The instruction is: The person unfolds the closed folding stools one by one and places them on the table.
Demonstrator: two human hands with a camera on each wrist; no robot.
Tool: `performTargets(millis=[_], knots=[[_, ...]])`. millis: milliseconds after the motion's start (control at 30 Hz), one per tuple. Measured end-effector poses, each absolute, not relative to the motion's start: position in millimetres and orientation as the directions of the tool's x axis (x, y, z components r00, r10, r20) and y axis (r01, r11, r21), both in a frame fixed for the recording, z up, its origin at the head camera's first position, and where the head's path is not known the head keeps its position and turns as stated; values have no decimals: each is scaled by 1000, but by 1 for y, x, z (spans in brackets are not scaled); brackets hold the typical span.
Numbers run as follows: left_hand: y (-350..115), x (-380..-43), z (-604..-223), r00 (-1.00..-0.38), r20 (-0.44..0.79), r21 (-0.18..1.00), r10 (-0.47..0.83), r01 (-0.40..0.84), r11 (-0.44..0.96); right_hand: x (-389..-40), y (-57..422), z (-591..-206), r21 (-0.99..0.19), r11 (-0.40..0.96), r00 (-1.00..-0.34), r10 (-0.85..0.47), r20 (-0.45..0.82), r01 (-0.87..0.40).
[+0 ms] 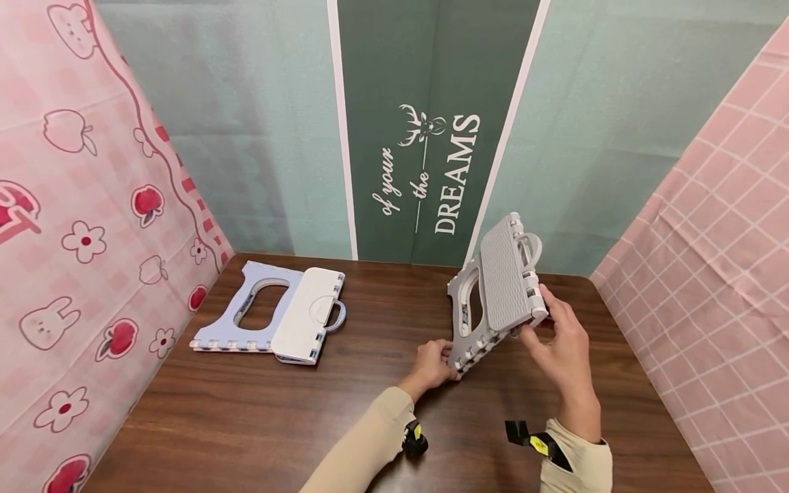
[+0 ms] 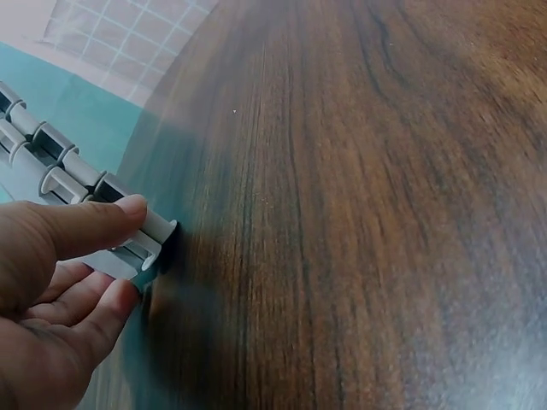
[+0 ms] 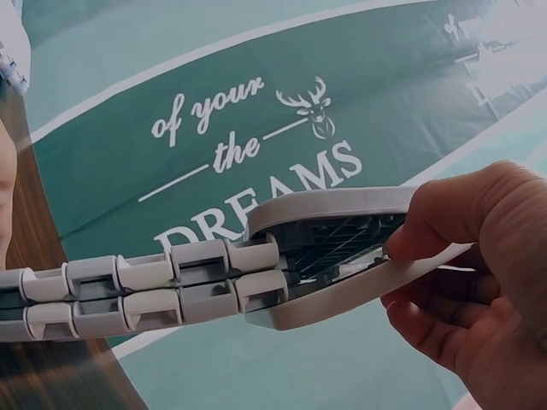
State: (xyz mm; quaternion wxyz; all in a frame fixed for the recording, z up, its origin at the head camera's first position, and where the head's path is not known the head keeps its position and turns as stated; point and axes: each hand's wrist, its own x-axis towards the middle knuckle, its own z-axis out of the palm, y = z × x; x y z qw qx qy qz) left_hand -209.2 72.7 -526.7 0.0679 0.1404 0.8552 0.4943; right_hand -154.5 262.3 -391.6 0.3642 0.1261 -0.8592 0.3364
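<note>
A grey folding step stool, folded nearly flat with its legs together, stands tilted at the right of the table in the head view. Its textured top and loop handle face up and right. My left hand pinches the bottom corner of its hinged leg edge, thumb over and fingers under in the left wrist view. My right hand grips the top's near end; in the right wrist view the thumb reaches into the gap between the two slightly parted top halves.
A blue and white folding step stool lies folded flat on the left of the wooden table. A green printed cloth hangs behind; pink patterned cloths flank the table on both sides.
</note>
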Motion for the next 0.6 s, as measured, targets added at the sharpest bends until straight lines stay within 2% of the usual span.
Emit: performTargets(millis=[367, 600], knots=[[79, -208, -525, -952, 9, 842, 305, 171, 512, -159, 256, -389, -436, 768, -679, 2, 734, -469], [80, -208, -524, -954, 4, 843, 300, 165, 512, -160, 248, -384, -443, 748, -686, -22, 728, -494]])
